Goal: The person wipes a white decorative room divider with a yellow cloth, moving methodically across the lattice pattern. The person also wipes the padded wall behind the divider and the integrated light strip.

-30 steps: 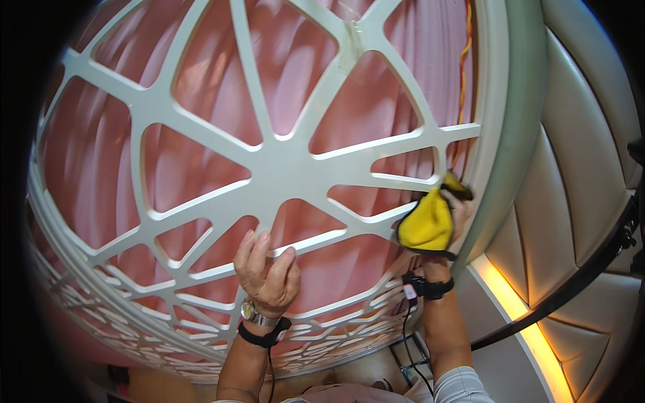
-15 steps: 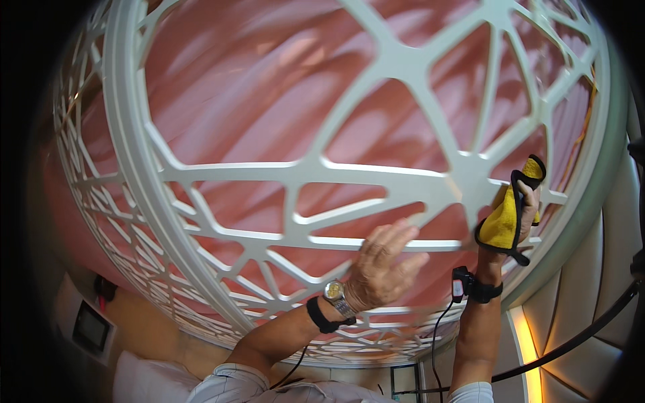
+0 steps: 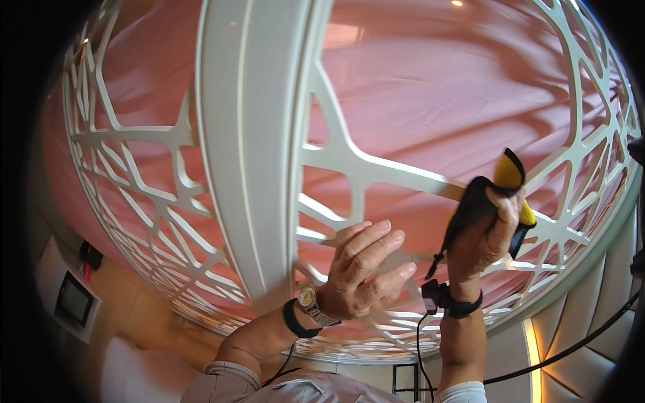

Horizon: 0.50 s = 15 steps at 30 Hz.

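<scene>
At the white lattice screen (image 3: 400, 172) | right hand (image 3: 494, 235) curled around yellow-and-black cloth (image 3: 474, 205) before it | left hand (image 3: 363, 275) was empty, fingers loosely spread | loose black tail (image 3: 437, 260), dangling, could have snagged a strut

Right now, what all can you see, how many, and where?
Post: one, white, left of centre
Lattice: two sections, white, either side of the post
Backing: count unclear, pink, behind the lattice
Cloth: one, yellow and black, in the right hand
Padded wall: one, grey, right edge
Light strip: one, glowing yellow, lower right
Curved cable or rod: one, black, lower right
Screened device: one, white, lower left
Floor: one, tan, lower left
Watch: one, metallic, left wrist
Wristbands: two, black, one per wrist
Left hand: one, bare, before the lattice
Right hand: one, bare, gripping the cloth
</scene>
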{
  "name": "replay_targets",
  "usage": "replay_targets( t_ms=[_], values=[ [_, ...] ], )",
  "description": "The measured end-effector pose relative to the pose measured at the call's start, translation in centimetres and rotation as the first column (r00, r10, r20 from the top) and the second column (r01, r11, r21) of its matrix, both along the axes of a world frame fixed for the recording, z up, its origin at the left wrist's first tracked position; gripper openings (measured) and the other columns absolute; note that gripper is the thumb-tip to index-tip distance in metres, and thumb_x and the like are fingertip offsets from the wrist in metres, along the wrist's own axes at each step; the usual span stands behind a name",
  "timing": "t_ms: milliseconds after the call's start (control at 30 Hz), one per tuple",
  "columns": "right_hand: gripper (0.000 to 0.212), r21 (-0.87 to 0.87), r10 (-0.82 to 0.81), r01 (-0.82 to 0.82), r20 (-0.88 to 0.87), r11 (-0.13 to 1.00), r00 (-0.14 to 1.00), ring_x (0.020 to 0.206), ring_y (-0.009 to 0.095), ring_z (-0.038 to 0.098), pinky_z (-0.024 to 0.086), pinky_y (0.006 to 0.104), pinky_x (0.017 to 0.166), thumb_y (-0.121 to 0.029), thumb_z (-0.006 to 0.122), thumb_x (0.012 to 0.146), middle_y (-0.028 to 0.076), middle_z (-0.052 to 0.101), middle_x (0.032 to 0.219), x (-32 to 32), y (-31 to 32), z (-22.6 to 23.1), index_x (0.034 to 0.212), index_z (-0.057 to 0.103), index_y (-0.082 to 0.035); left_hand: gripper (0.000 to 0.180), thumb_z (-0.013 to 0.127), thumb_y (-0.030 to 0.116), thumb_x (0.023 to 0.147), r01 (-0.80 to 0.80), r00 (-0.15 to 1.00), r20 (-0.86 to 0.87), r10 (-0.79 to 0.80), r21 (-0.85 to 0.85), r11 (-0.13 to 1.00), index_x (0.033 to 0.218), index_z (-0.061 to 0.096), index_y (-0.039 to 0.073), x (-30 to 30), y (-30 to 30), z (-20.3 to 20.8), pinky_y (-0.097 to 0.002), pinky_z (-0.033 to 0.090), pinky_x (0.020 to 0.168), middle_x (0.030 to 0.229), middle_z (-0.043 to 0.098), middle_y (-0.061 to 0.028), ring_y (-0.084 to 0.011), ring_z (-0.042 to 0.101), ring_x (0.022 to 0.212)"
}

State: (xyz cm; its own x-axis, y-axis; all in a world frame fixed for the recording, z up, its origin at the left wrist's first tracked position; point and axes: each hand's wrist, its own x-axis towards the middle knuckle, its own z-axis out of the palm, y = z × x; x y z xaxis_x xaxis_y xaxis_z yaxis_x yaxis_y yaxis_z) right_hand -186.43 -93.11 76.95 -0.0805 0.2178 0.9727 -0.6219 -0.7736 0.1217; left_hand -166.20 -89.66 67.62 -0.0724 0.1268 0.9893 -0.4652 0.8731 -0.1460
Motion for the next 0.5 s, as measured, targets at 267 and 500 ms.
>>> replay_targets(
  t_ms=[267,500],
  values=[
    [0.01,-0.088,-0.062,0.052,-0.115,0.995,0.991,0.143,0.04,0.065,0.038,0.0542,0.124,-0.001,0.072,0.1,0.02,0.079,0.131,15.5,-0.2,1.3,0.105,0.072,-0.01,0.037,0.08,0.011,0.096,-0.045,0.991,-0.122,0.048,0.026,0.999,0.132,0.073,0.013,8.4,0.5,-1.3,-0.0521,0.059,0.104,0.141,0.064,-0.0211,-0.0431,0.067,0.127],
    [0.01,-0.076,-0.002,-0.024,-0.33,0.997,0.944,0.146,0.039,0.061,0.032,0.0575,0.128,-0.011,0.069,0.098,0.009,0.079,0.133,22.5,-0.7,3.6,0.103,0.077,-0.012,0.045,0.075,0.013,0.099,-0.184,0.974,-0.122,0.189,0.048,0.982,0.141,0.062,0.008,13.8,1.0,-1.5,-0.0601,0.054,0.108,0.149,0.059,-0.0304,-0.0498,0.063,0.13]
  ],
)
